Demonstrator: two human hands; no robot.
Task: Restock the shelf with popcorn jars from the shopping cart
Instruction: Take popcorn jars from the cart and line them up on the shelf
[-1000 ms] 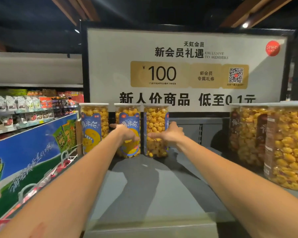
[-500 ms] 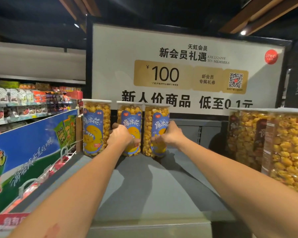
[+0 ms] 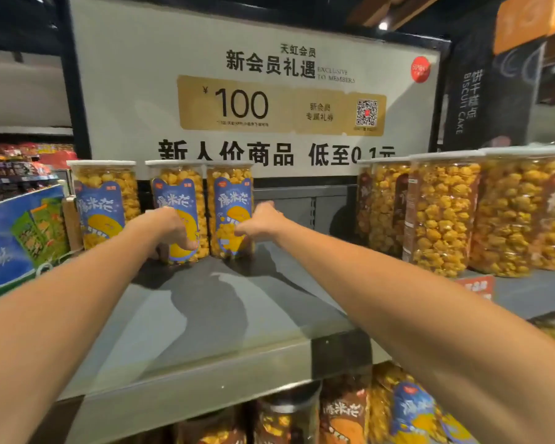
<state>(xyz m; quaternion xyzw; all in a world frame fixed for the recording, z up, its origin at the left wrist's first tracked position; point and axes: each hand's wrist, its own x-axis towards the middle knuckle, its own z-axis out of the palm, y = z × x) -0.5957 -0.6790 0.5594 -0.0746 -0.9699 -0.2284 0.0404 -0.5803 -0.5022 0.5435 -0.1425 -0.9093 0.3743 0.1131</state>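
Note:
Three clear popcorn jars with blue labels stand upright at the back left of the grey top shelf (image 3: 205,315). My left hand (image 3: 170,227) grips the middle jar (image 3: 180,193) low on its front. My right hand (image 3: 261,221) grips the right jar (image 3: 231,190) from its right side. These two jars touch each other. The left jar (image 3: 103,200) stands alone, a small gap away. The shopping cart is out of view.
Several brown-labelled popcorn jars (image 3: 442,213) fill the shelf's right side. A white promo sign (image 3: 253,100) stands behind the jars. More popcorn jars (image 3: 410,415) sit on the shelf below. A blue snack display (image 3: 16,235) is at left.
The right jar's blue label has turned from the side to face front. Both hands stay on the same two jars. The camera has moved closer and tilted down, showing the lower shelf.

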